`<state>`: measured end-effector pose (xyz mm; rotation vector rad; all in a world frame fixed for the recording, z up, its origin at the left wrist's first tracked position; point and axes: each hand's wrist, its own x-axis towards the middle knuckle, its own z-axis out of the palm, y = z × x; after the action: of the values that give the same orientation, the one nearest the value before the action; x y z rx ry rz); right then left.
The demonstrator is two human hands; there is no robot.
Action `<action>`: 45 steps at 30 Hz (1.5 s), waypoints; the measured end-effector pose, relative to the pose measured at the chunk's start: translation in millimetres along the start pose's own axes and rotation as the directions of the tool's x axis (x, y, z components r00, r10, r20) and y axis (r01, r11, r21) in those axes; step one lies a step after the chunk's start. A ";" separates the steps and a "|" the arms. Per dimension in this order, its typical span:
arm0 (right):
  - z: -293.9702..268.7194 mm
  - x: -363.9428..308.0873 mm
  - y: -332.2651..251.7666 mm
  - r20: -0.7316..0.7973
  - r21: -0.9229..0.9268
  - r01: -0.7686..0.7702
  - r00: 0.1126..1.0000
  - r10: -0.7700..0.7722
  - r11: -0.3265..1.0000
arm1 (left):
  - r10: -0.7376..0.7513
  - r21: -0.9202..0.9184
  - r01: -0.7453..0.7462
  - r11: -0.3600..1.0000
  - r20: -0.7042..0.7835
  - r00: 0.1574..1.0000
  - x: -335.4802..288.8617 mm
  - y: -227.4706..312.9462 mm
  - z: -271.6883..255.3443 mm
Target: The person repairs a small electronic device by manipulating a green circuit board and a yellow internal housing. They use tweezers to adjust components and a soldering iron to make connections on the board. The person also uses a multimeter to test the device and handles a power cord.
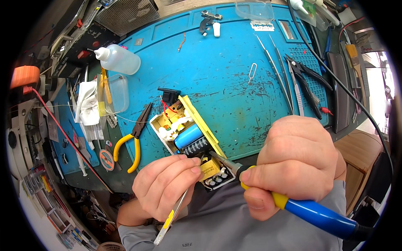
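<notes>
Soldering iron (295, 206) slants lengthwise, tip up-left, in curled right hand (295, 161), while left hand (167, 185) pinches tweezers (172, 215)

We're in a grey shirt (251, 230), bottom centre, tiny dark lettering (186, 244), left hand (165, 186) and right hand (297, 161) bare.

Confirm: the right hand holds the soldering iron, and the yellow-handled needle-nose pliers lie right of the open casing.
No: the head view shows the yellow-handled needle-nose pliers left of the open casing. The right hand does hold the soldering iron.
</notes>
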<state>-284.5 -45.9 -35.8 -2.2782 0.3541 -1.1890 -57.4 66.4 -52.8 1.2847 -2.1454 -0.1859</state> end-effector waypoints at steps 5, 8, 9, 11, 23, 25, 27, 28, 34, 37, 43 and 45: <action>1.2 0.1 0.1 0.000 0.006 -0.003 1.000 0.003 1.000 | -0.021 -0.008 0.021 1.000 -0.002 1.000 -1.1 0.4 -0.3; 0.1 0.4 -0.7 0.003 0.001 -0.007 1.000 0.007 1.000 | 0.036 0.000 -0.036 0.999 -0.073 0.997 2.7 -4.4 4.0; -0.2 0.3 -0.5 0.004 0.002 -0.008 1.000 0.008 1.000 | 0.034 -0.002 -0.035 0.999 -0.073 0.997 2.8 -4.3 4.0; -0.1 0.1 -0.3 0.001 0.002 -0.009 1.000 0.009 1.000 | 0.031 -0.006 -0.031 0.999 -0.073 0.997 3.0 -4.1 3.8; 3.9 -1.5 -0.9 -0.034 -0.027 -0.022 0.999 0.021 0.999 | 0.036 0.014 -0.035 0.999 -0.080 0.996 4.2 -4.9 4.6; 4.2 -1.4 -1.4 -0.038 -0.027 -0.031 0.999 0.030 0.999 | 0.037 0.009 -0.036 0.999 -0.072 0.997 4.7 -5.2 4.4; 3.8 -1.0 -1.4 -0.039 -0.023 -0.034 0.999 0.033 0.999 | 0.037 0.005 -0.037 0.999 -0.072 0.997 5.0 -5.3 4.3; 3.4 -1.0 -1.1 -0.039 -0.023 -0.031 0.999 0.030 0.999 | 0.037 0.003 -0.037 0.999 -0.077 0.996 4.8 -5.5 4.8; -1.5 -3.7 -0.8 -0.052 0.013 -0.010 0.999 0.010 1.000 | 0.028 -0.010 -0.029 1.000 -0.087 0.996 1.8 -4.7 4.3; -10.7 -6.9 -6.6 -0.118 0.021 -0.001 0.993 0.004 1.000 | 0.009 -0.130 -0.027 0.991 -0.141 0.990 -3.4 -3.3 1.6; -18.7 -17.5 -12.8 -0.363 0.045 0.119 0.927 -0.095 0.992 | 0.048 -0.188 -0.104 0.977 -0.281 0.959 -17.1 -5.1 1.6; -26.7 -15.9 -13.6 -0.335 -0.055 0.101 0.935 -0.114 0.993 | 0.036 -0.203 -0.093 0.975 -0.267 0.963 -18.6 -4.1 -0.2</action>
<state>-315.7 -36.6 -26.3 -2.1435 0.3842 -1.6492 -48.1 79.9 -62.5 1.0513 -1.8824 -0.2015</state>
